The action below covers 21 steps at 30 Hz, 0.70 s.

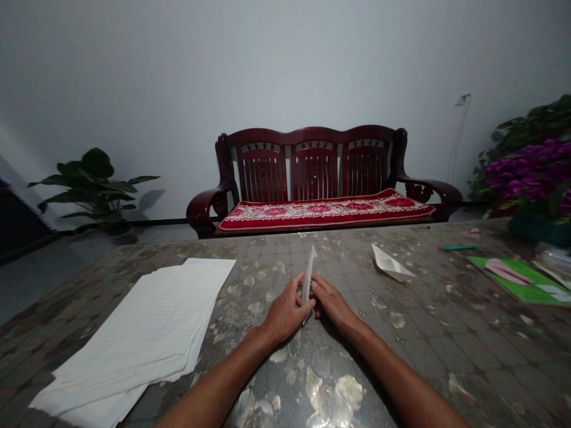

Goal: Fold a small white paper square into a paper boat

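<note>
Left hand (284, 310) pinches a narrow, upright folded white paper (308, 273); right hand (333, 302) half-curls beside it, grip unclear. Two o'clock: white paper boat (391, 265).

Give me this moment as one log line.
left hand: holding folded paper | right hand: close beside it | left side: paper stack | right side: pointed paper piece

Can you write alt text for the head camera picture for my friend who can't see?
A person's left hand holds a narrow folded paper at a patterned table, the right hand close beside it. Another folded paper lies to the right, stacked lined sheets to the left; a dark red bench stands behind.
</note>
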Motion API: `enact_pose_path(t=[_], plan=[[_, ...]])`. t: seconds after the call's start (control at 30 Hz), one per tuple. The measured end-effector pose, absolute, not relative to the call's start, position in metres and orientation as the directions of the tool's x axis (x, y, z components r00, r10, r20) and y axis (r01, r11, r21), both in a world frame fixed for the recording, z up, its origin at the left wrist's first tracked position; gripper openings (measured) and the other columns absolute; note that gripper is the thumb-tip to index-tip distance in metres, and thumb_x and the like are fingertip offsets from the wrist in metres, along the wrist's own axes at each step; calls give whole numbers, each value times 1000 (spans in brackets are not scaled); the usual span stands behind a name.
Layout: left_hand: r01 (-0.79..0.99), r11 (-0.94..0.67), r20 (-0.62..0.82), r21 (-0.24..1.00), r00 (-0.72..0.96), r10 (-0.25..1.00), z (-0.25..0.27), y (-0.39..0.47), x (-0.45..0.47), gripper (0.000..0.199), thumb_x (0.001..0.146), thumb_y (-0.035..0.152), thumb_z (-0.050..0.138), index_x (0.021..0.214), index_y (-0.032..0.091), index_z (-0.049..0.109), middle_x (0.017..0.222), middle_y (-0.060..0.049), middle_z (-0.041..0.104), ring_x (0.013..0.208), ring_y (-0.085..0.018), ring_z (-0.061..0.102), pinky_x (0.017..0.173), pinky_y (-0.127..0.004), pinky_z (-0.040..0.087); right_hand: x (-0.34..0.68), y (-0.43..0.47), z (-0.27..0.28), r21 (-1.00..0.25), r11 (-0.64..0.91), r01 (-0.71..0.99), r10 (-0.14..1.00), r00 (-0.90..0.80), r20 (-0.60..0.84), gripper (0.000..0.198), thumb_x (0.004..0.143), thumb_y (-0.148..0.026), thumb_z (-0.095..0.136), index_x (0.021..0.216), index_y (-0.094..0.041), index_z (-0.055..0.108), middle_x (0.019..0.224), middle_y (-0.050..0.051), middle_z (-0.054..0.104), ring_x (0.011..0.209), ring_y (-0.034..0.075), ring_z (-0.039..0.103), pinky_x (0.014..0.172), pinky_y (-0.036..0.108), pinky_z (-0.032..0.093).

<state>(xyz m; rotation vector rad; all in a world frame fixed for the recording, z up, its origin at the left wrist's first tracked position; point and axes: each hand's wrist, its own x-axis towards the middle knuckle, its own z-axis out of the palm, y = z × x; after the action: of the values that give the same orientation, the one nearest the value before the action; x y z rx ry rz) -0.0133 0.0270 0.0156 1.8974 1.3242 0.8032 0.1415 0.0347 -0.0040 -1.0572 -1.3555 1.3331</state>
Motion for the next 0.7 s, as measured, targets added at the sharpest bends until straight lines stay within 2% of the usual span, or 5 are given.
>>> enact_pose_path(t=[0.17,0.23,0.33,0.57,0.7], plan=[[493,-217,77,843,287,955,13,35,-13,63,87,35,58,145,20,40,122,-9,65,74,-14,61,78,-30,51,142,34,-1,-998,65,-13,978,-197,66,53,87,-58,55,127,-25,64,105,5,71,69,17,61,52,27,47],[511,-229,83,829,292,953,13,34,-12,65,84,32,60,145,20,40,122,-8,64,75,-14,61,79,-30,50,143,35,1,-992,123,-16,975,-184,124,49,86,-55,58,122,-24,67,109,5,72,85,21,65,71,32,53],[564,-230,70,793,291,954,15,32,-10,69,82,31,61,146,21,39,120,-7,65,79,-16,63,81,-31,49,143,36,1,-984,180,-8,969,-169,179,44,85,-51,62,117,-22,69,114,7,72,104,25,65,95,39,48],[620,-240,48,747,311,949,20,30,-7,72,79,30,64,147,21,40,117,-6,67,87,-18,64,85,-31,48,147,39,3,-980,171,102,979,-129,157,40,84,-47,61,113,-21,71,115,8,72,105,28,66,94,42,48],[603,-262,67,753,326,943,17,31,-8,68,80,32,64,144,22,44,121,-7,66,86,-18,63,85,-31,49,149,39,4,-974,174,147,981,-112,158,36,84,-45,58,107,-20,72,106,7,73,100,27,66,91,40,48]])
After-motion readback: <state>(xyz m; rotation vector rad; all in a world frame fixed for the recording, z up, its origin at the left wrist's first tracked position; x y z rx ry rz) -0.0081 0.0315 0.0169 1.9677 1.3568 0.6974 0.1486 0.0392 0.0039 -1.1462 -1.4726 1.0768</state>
